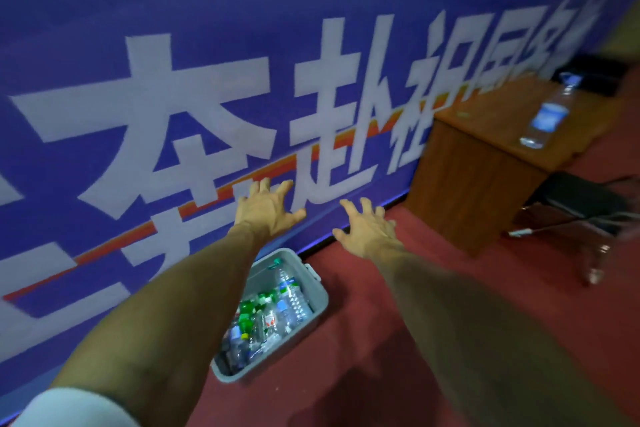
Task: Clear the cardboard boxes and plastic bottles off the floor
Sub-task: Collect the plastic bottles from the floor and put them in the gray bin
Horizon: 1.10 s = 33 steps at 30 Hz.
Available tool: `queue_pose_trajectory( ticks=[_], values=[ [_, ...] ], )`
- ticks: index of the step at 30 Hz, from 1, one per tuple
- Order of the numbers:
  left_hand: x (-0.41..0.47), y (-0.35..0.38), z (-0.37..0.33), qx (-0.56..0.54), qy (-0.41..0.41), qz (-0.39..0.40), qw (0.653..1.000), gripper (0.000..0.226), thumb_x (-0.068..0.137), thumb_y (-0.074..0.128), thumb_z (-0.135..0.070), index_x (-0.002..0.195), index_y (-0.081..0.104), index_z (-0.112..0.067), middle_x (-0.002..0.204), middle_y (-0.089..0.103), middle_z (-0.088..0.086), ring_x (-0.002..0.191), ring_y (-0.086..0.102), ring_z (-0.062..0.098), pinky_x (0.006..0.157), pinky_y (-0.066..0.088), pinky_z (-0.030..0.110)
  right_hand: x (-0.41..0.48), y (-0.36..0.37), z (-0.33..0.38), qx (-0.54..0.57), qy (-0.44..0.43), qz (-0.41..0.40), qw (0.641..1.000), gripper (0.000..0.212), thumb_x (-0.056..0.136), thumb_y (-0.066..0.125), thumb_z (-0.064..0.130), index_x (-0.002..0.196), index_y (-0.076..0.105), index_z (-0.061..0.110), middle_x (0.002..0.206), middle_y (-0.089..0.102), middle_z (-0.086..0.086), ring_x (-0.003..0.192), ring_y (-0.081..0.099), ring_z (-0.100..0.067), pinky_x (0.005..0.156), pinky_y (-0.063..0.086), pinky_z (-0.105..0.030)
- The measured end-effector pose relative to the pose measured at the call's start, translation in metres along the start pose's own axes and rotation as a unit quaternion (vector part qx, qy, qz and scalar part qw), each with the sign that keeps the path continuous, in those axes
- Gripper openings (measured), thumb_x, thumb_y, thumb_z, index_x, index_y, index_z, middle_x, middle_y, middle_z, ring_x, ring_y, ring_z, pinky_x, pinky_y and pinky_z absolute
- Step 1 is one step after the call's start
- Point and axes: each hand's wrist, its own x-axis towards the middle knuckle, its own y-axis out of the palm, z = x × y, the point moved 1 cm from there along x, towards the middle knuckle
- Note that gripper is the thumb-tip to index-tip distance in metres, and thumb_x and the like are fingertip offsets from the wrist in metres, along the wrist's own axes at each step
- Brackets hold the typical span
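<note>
A grey plastic bin (313,282) stands on the red carpet against the blue banner wall. It holds several clear plastic bottles (277,308), some with green caps. My left hand (268,210) and my right hand (369,230) are both stretched out in front of me above the bin, fingers spread, holding nothing. Another clear bottle with a blue label (549,113) stands on a wooden desk (485,135) at the right. No cardboard box is in view.
A large blue banner (207,80) with white characters fills the left and centre. A dark chair with metal legs (588,218) stands right of the desk. Red carpet (363,340) stretches between the bin and the desk.
</note>
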Motion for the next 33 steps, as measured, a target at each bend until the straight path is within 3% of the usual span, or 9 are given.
queue_pose_trajectory(
  ticks=[8,15,20,26,33],
  values=[
    [-0.016,0.005,-0.08,0.011,0.172,0.027,0.985,0.075,0.09,0.049,-0.067,0.155,0.027,-0.036,0.158,0.027,0.016,0.146,0.023,0.032,0.111,0.032,0.05,-0.087,-0.031,-0.066,0.033,0.172,-0.043,0.984,0.071,0.093,0.058,0.053,0.154,0.025,0.039,0.16,0.018,-0.004,0.142,0.024,-0.036,0.11,0.029,-0.059],
    [-0.091,0.009,-0.17,-0.026,0.356,0.069,0.932,0.067,0.092,0.054,-0.059,0.152,0.03,-0.041,0.161,0.022,0.014,0.149,0.017,0.03,0.115,0.025,0.052,-0.223,-0.031,-0.111,-0.004,0.343,-0.064,0.937,0.073,0.09,0.061,0.054,0.152,0.03,0.033,0.154,0.029,-0.006,0.138,0.031,-0.038,0.106,0.033,-0.058],
    [-0.179,0.021,-0.246,-0.027,0.46,0.086,0.884,0.06,0.09,0.054,-0.058,0.146,0.038,-0.042,0.157,0.025,0.011,0.147,0.019,0.028,0.112,0.029,0.052,-0.347,-0.021,-0.148,0.013,0.442,-0.079,0.893,0.08,0.087,0.062,0.055,0.155,0.024,0.036,0.156,0.027,-0.005,0.137,0.031,-0.039,0.104,0.034,-0.058],
    [-0.315,0.041,-0.337,-0.019,0.565,0.105,0.818,0.064,0.089,0.054,-0.058,0.149,0.032,-0.045,0.161,0.018,0.01,0.149,0.016,0.03,0.114,0.026,0.055,-0.508,-0.002,-0.195,0.031,0.538,-0.089,0.838,0.086,0.086,0.064,0.056,0.156,0.016,0.04,0.161,0.018,-0.003,0.141,0.024,-0.039,0.106,0.035,-0.06],
    [-0.52,0.082,-0.432,-0.013,0.654,0.153,0.741,0.067,0.09,0.054,-0.053,0.151,0.028,-0.047,0.164,0.011,0.011,0.151,0.006,0.029,0.116,0.022,0.059,-0.737,0.05,-0.245,0.071,0.615,-0.076,0.781,0.087,0.091,0.059,0.058,0.157,0.005,0.045,0.166,0.002,-0.001,0.15,0.005,-0.04,0.113,0.025,-0.063]
  ],
)
